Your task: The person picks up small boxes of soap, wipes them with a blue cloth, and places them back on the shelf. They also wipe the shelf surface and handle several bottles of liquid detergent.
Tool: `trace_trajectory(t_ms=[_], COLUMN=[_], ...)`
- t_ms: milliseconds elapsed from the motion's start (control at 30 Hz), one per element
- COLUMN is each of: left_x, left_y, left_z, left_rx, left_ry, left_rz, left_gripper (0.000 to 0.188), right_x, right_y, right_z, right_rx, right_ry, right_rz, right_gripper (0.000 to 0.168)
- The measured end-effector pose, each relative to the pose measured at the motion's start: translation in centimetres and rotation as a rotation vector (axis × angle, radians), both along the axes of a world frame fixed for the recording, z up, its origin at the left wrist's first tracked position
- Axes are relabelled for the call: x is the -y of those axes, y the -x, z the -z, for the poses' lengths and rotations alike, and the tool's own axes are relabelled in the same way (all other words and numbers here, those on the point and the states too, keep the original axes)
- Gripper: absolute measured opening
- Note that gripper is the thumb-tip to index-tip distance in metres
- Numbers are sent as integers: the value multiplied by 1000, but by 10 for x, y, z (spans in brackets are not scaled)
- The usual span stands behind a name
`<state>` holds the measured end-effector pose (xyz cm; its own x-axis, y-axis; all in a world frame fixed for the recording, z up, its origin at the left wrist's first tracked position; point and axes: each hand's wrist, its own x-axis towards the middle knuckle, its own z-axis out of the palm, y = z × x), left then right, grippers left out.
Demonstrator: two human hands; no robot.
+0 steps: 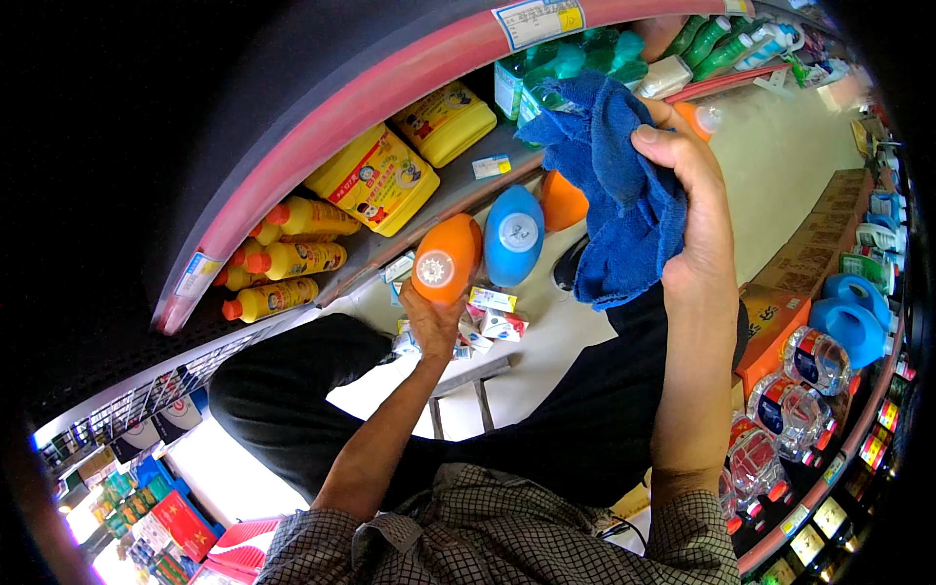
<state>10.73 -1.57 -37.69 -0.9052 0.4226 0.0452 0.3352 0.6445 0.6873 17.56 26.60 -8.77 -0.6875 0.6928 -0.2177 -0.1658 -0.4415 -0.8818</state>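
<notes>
My left hand [433,318] grips an orange plastic bottle [457,248] with a clear cap, held up in front of the shelf edge. Raised to the right, my right hand [684,157] pinches a blue cloth [614,197] that hangs down in folds. A blue plastic bottle [518,245] with a pale cap stands between the orange bottle and the cloth. Behind the cloth another orange container [563,202] is partly hidden. Small boxes [501,324] lie in a loose heap on the floor below my left hand.
Yellow jugs [384,179] and yellow bottles with red caps [296,261] fill the lower shelf. The curved pink shelf edge [351,113] overhangs them. Cardboard boxes [804,241], clear bottles [793,409] and blue jugs [848,333] line the right side. Another orange bottle [695,121] stands beyond my right hand.
</notes>
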Motion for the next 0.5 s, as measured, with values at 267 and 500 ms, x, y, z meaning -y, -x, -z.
trace_trajectory(t_ms=[267,500], left_x=[7,5], left_y=[26,61], left_z=[9,-30], left_rx=[123,246], left_ry=[-148,-16], left_rz=[93,208], left_gripper=[77,71], right_x=[2,5], right_y=[3,6], right_z=[-2,-3], right_rx=[21,49], right_ry=[9,20], right_rz=[17,71], right_gripper=[38,37])
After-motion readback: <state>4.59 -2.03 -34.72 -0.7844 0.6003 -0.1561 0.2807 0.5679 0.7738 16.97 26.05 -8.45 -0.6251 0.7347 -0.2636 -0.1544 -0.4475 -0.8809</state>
